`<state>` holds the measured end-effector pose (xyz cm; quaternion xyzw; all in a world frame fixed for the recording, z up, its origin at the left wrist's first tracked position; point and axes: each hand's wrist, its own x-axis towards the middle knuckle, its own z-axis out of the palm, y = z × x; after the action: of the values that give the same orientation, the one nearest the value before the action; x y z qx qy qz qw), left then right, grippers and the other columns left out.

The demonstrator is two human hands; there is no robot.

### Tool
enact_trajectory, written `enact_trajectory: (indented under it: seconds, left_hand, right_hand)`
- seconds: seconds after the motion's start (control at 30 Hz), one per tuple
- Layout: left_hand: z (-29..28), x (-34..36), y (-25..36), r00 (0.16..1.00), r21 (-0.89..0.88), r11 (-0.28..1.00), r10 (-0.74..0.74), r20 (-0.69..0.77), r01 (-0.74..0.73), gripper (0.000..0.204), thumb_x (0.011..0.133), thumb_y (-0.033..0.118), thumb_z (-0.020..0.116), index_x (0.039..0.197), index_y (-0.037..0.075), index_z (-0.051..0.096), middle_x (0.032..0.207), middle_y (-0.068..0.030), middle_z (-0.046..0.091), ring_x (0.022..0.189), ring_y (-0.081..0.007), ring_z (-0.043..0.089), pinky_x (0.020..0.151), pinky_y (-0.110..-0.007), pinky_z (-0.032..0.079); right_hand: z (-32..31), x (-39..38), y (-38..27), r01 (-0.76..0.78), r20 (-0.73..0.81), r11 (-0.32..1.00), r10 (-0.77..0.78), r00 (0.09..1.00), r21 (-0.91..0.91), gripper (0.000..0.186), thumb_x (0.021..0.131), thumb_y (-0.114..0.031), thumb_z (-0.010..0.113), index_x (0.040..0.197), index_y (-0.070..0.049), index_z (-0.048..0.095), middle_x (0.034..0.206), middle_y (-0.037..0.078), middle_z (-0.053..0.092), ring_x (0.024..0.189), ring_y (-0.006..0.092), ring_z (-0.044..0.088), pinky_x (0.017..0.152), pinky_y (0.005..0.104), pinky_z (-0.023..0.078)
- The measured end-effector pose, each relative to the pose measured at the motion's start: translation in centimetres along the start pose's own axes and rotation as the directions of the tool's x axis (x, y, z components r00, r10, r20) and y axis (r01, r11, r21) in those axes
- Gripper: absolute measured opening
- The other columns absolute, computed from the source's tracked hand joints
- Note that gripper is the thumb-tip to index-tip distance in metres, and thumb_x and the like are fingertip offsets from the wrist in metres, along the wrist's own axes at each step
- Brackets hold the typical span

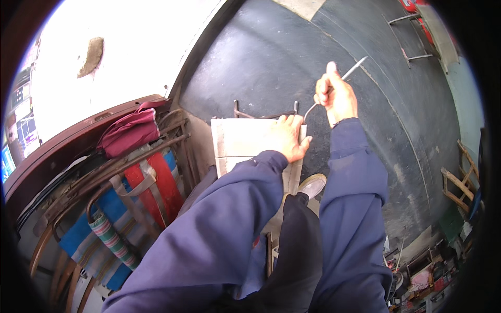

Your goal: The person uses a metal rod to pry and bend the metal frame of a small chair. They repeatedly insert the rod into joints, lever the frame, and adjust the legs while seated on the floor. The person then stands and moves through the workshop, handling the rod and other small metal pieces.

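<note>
A beige fabric panel (242, 136), perhaps the seat of a small stool, lies in front of my legs. Thin metal legs (265, 116) stick out past its far edge. My left hand (290, 138) rests on the panel's far right corner, fingers stretched out and thumb apart. Just right of that, raised above the floor, my right hand (338, 99) is closed around a thin metal rod (356, 68). One pale end of the rod points up and right. Its other end curves down toward the corner beside my left fingers. Whether it touches the fabric, I cannot tell.
Folded chairs with striped blue and red fabric (117, 214) lean at the left, a maroon cloth bag (131, 131) on top. A wooden frame (459, 188) stands far right, and clutter (422, 276) lies lower right. My shoe (313, 185) is near the panel on the dark floor (386, 146).
</note>
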<state>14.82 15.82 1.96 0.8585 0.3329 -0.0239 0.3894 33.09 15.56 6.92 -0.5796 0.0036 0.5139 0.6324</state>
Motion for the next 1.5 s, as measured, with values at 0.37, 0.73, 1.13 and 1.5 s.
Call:
enact_trajectory:
  seconds: [0.37, 0.73, 1.13, 1.5]
  left_hand:
    - [0.9, -0.6, -1.9, 0.952, 0.046, 0.967, 0.255, -0.171, -0.25, 0.043, 0.078, 0.032, 0.075, 0.104, 0.0, 0.063, 0.094, -0.0149, 0.063, 0.095, -0.0334, 0.062, 0.078, -0.042, 0.054]
    - [0.3, -1.1, -3.3, 0.87, 0.093, 0.896, 0.444, -0.216, -0.434, 0.032, 0.088, 0.019, 0.068, 0.113, 0.0, 0.066, 0.096, -0.0141, 0.068, 0.088, -0.0317, 0.065, 0.076, -0.039, 0.053]
    - [-4.5, -1.7, -10.2, 0.948, 0.395, 0.889, 0.298, -0.108, -0.234, 0.043, 0.102, 0.036, 0.048, 0.079, 0.01, 0.074, 0.071, -0.015, 0.071, 0.068, -0.0331, 0.07, 0.069, -0.045, 0.052]
    - [-4.5, -1.8, -10.0, 0.963, 0.311, 0.933, 0.231, -0.136, -0.18, 0.049, 0.102, 0.041, 0.045, 0.078, 0.01, 0.075, 0.072, -0.0159, 0.072, 0.068, -0.0336, 0.071, 0.067, -0.045, 0.055]
  right_hand:
    - [0.2, -1.0, 1.5, 0.199, 0.061, 0.98, -0.198, 0.978, -0.02, 0.062, 0.098, -0.056, 0.062, 0.058, -0.012, 0.043, 0.055, -0.003, 0.04, 0.049, 0.0074, 0.035, 0.049, 0.0265, 0.028]
    - [1.0, -1.5, 2.0, 0.363, 0.009, 0.926, -0.364, 0.931, -0.108, 0.061, 0.1, -0.056, 0.059, 0.062, -0.014, 0.037, 0.056, -0.003, 0.036, 0.047, 0.0097, 0.034, 0.047, 0.0285, 0.032]
    - [0.9, -1.5, 2.5, 0.341, -0.171, 0.928, -0.364, 0.915, -0.151, 0.053, 0.1, -0.053, 0.06, 0.07, -0.014, 0.041, 0.056, -0.003, 0.036, 0.045, 0.0112, 0.036, 0.048, 0.0323, 0.039]
    - [1.7, -1.7, 2.5, 0.296, -0.246, 0.932, -0.343, 0.907, -0.209, 0.046, 0.102, -0.045, 0.058, 0.071, -0.014, 0.044, 0.057, -0.003, 0.037, 0.046, 0.0127, 0.036, 0.051, 0.0343, 0.04]
